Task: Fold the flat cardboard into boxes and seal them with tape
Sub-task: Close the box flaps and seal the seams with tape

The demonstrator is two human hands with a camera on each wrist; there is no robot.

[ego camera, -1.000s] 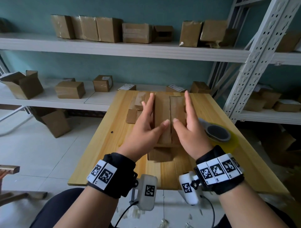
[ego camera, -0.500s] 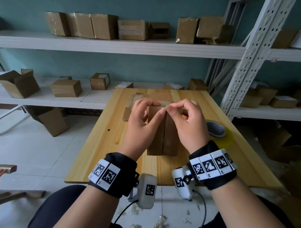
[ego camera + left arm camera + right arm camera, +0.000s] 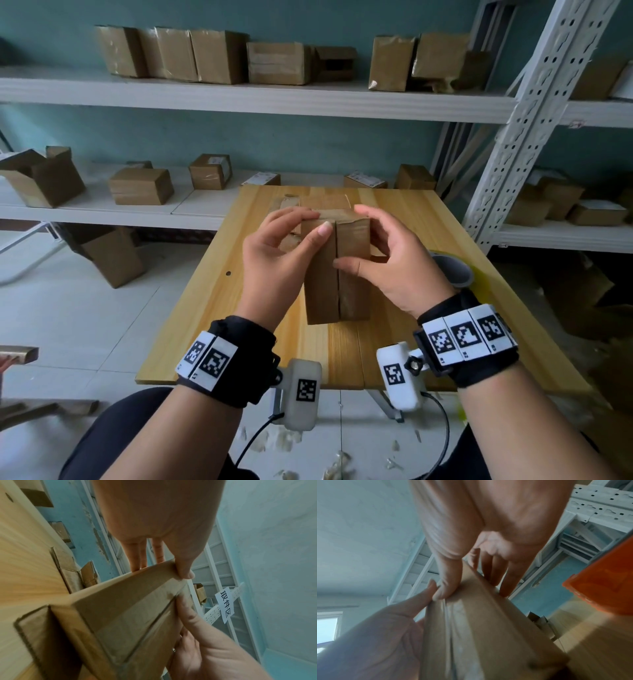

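Between our hands, the box (image 3: 337,270) is gripped by left hand (image 3: 277,253) and right hand (image 3: 394,263); loosening either thumb could spring its untaped flaps.

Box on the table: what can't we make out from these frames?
- Box, far side and base: hidden in every view by the box itself and the wooden table.
- Centre seam: head view shows no clear tape; right wrist view is too blurred to settle it.
- Tape roll: partly hidden behind the right hand.
- Flat cardboard behind: mostly covered by the box and the left hand.
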